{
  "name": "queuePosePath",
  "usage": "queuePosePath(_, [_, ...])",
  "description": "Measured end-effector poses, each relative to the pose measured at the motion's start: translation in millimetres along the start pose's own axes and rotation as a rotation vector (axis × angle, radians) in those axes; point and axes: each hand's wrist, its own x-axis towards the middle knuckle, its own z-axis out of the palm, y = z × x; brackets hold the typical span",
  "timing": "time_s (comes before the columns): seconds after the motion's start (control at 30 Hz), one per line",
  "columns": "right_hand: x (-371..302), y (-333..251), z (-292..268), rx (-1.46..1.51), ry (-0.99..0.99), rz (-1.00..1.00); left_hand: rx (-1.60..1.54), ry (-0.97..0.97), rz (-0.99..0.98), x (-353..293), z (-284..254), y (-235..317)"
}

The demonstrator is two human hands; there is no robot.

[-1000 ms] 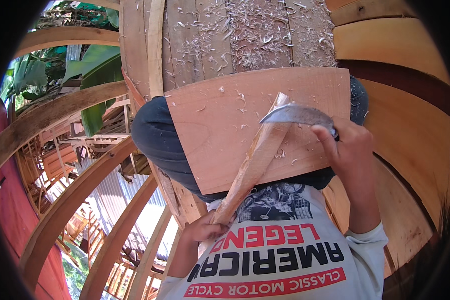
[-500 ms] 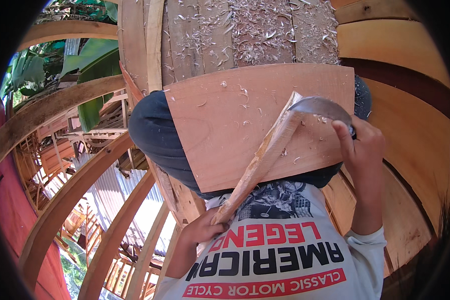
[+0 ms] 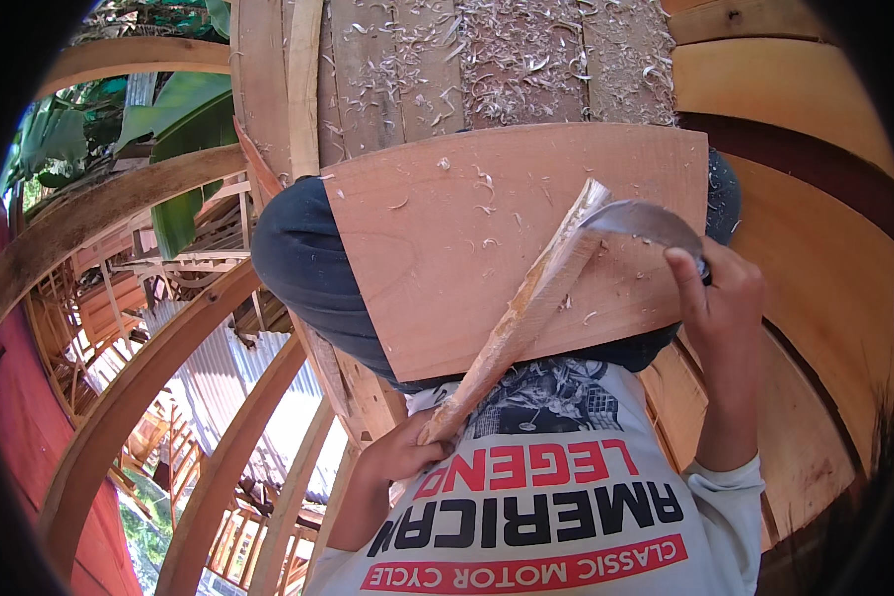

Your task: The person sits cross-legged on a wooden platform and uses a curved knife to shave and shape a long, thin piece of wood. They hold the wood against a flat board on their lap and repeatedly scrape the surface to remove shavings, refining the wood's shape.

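Observation:
A rough wooden stick [image 3: 520, 310] slants across a flat wooden board [image 3: 417, 238] that lies on my lap. My left hand [image 3: 404, 452] is closed around the stick's lower end, close to my shirt. In my right hand [image 3: 722, 288] is a knife with a curved, broad metal blade [image 3: 649, 221]; its handle is mostly hidden in my fist. The blade's tip end meets the stick near its upper end, on the right side. Pale curled wood shavings [image 3: 485, 183] dot the board.
Beyond my knees, a plank floor [image 3: 422, 70] is strewn with shavings. Curved wooden ribs [image 3: 119, 214] rise on the left, with gaps between them onto leaves and corrugated sheets [image 3: 204, 368]. Curved planking [image 3: 805, 258] walls the right side.
The blade and my right hand have shifted very slightly, the blade now lying a little lower along the stick. My left hand keeps its hold.

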Motion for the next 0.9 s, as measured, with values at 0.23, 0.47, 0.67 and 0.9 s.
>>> queuePosePath(0.23, [-1,-4,34,-0.052,0.025,-0.038,-0.149,0.051,-0.168,-8,7,26])
queuePosePath(0.47, [6,10,-2,0.031,-0.031,0.111,-0.037,0.019,0.000,-2,4,8])
queuePosePath(0.67, [-11,-17,32,-0.024,-0.084,-0.159,-0.144,0.036,-0.074,-5,7,22])
queuePosePath(0.9, [27,36,-1,-0.007,-0.078,0.351,-0.091,0.000,0.065,-2,2,-2])
